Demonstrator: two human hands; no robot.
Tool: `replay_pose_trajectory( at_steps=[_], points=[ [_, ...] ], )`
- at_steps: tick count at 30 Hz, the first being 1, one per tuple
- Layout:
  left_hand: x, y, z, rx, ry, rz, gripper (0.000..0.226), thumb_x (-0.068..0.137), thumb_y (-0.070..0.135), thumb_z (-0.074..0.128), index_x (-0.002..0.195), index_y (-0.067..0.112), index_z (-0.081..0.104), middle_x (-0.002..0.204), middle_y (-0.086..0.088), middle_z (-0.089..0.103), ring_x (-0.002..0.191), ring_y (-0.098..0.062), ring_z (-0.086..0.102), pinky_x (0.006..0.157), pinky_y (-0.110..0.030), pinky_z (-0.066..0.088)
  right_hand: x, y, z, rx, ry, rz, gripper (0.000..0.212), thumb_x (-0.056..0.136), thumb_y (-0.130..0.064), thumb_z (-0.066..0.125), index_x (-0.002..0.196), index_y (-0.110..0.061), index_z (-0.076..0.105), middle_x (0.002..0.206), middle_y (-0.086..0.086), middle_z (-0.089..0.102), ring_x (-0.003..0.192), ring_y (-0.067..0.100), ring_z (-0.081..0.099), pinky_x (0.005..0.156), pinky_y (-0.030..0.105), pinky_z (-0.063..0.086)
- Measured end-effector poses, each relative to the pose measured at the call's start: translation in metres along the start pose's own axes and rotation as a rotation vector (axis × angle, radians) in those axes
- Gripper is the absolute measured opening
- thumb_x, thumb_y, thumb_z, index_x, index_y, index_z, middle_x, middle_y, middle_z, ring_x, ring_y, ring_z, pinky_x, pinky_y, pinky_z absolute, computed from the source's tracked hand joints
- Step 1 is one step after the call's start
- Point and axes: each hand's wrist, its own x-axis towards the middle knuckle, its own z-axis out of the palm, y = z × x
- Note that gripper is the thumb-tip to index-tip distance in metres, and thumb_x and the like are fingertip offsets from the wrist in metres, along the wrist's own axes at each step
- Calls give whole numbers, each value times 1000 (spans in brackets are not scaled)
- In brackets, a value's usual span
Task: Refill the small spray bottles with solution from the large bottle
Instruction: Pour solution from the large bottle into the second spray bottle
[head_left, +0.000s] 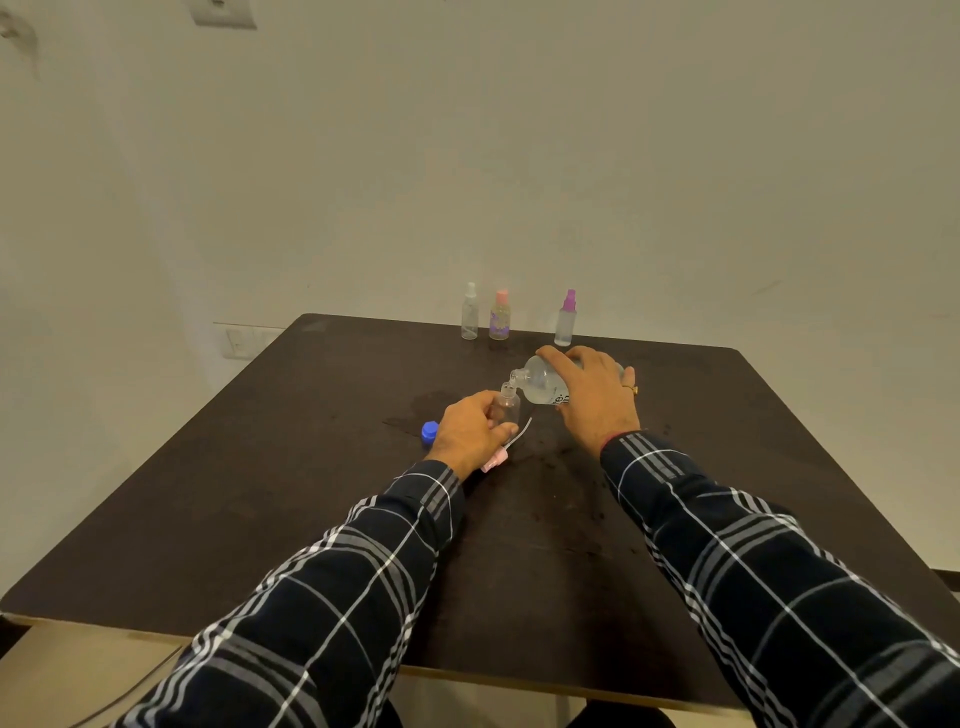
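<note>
The dark desk (260, 519) fills my view, with damp patches around the middle where I am working. My right hand (592, 400) is wrapped over the large bottle (540, 384), which is tipped well over to the left so its open mouth sits right at the neck of the uncapped small spray bottle (508, 408). My left hand (470, 431) grips that little bottle upright on the desk.

I judge the pour to be in progress. The level inside the small bottle is too faint to read. At the far edge, close to the wall, stand three more with heads on: a white-topped bottle (469, 314), a pink-topped bottle (500, 317) just beside it, and a purple-topped bottle (566, 319) a little apart. I cannot tell which of them are already full.

The large bottle's blue cap (429, 432) lies just left of my left hand, and the pink spray head (496, 460), with its dip tube, lies by that wrist. Both will have to be screwed back on.

The near half of the desk gives both arms room. The back row is close behind the tilted bottle, so that is the side to watch.
</note>
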Motion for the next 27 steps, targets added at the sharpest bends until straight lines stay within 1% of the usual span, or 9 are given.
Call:
replay_pose_trajectory(
  at_steps=[2, 4, 14, 21, 27],
  points=[
    [0, 0, 0, 4, 5, 3, 39, 90, 29, 72, 127, 22, 62, 95, 8, 62, 92, -10, 60, 90, -29, 52, 0, 0, 0, -11, 2, -3, 74, 86, -14, 71, 143, -44, 33, 142, 4, 44, 136, 30, 37, 109, 72, 24],
    [-1, -1, 0, 5, 5, 3, 39, 90, 30, 72, 127, 23, 62, 100, 7, 65, 94, -10, 61, 89, -28, 51, 1, 0, -1, -18, 0, -6, 77, 86, -13, 71, 144, -44, 33, 143, 4, 44, 137, 30, 36, 109, 72, 23],
    [-2, 1, -1, -16, 6, 6, 39, 90, 29, 73, 127, 23, 62, 108, 4, 69, 101, -13, 63, 96, -33, 52, 1, 0, -1, -23, 3, -10, 79, 85, -12, 73, 144, -44, 32, 145, 4, 42, 137, 30, 36, 110, 72, 21],
    [-2, 1, -1, -6, -2, 0, 40, 90, 29, 72, 127, 22, 61, 97, 5, 65, 96, -12, 62, 93, -32, 53, 0, -1, -3, -11, 2, -8, 77, 86, -10, 71, 145, -42, 34, 145, 5, 41, 138, 30, 34, 110, 72, 19],
    [-3, 1, -3, -8, -6, 4, 41, 90, 29, 72, 129, 22, 60, 104, 3, 67, 101, -13, 63, 96, -34, 52, 1, -1, -2, -8, 4, -11, 78, 85, -10, 72, 144, -44, 33, 144, 5, 42, 138, 30, 35, 110, 73, 19]
  ],
)
